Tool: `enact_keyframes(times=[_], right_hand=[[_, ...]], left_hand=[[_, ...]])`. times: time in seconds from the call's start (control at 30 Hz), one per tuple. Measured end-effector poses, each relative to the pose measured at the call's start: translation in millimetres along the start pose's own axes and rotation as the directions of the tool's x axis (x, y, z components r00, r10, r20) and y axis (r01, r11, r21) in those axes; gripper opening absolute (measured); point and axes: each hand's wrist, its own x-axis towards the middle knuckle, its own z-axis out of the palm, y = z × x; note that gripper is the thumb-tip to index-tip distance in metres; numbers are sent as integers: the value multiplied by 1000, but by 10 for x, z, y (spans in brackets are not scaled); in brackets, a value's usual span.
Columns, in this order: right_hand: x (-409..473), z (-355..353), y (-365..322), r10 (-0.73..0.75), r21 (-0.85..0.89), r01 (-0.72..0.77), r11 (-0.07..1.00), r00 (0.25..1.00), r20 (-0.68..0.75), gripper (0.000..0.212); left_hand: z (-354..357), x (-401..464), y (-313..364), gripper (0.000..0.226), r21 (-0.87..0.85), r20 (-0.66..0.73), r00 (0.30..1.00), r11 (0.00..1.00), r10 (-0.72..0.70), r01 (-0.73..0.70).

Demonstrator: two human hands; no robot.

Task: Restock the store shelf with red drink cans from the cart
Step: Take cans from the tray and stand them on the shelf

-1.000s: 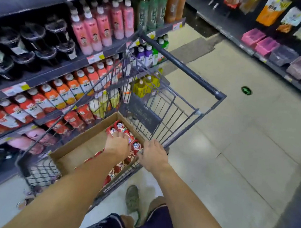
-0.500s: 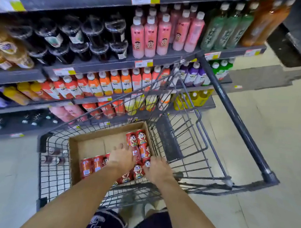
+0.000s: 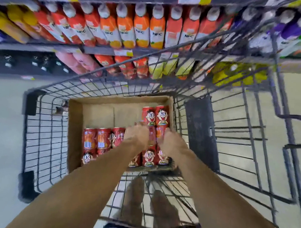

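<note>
Several red drink cans with a cartoon face lie in an open cardboard box (image 3: 73,130) inside the wire cart (image 3: 34,140). Two cans (image 3: 156,115) lie at the box's far right, and a row of cans (image 3: 96,139) lies at the near left. My left hand (image 3: 136,136) and my right hand (image 3: 174,143) are both down on the cans in the right half of the box, with two cans (image 3: 152,137) showing between them. The fingers are blurred and hidden behind the backs of the hands. The far left of the box is bare cardboard.
The store shelf (image 3: 97,50) stands just beyond the cart, filled with orange and red juice bottles (image 3: 142,31) above and pink, red and yellow bottles below. The cart's dark child-seat flap (image 3: 199,129) is right of the box. My feet (image 3: 133,194) show through the wire under the cart.
The view has tilted down and closer over the cart. My two hands have moved apart a little on the cans in the right half of the box.
</note>
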Motion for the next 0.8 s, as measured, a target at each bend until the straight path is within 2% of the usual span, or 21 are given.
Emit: enact_keyframes(times=[0.13,0.33,0.47,0.57,0.7,0.8], right_hand=[[570,80,-24,4,69,-3,998,1000,-19,37],[1265,190,-94,93,116,-83,990,993,-76,55],[1511,321,-172,147,97,-131,987,973,-177,68],[1633,386,-167,159,72,-148,986,970,-186,73],[1729,348,-163,192,89,-178,980,964,-183,77],[1729,320,-204,240,162,-212,964,954,-179,80]], left_hand=[[110,611,-152,27,-251,16,996,964,-82,84],[393,1324,-273,48,-474,-20,999,880,-26,13],[596,1593,-338,68,-612,7,992,784,-124,102],[706,1682,-386,74,-664,17,977,728,-211,169],[706,1710,-451,68,-737,63,973,647,-220,194],[635,1671,-500,66,-741,56,971,642,-231,195]])
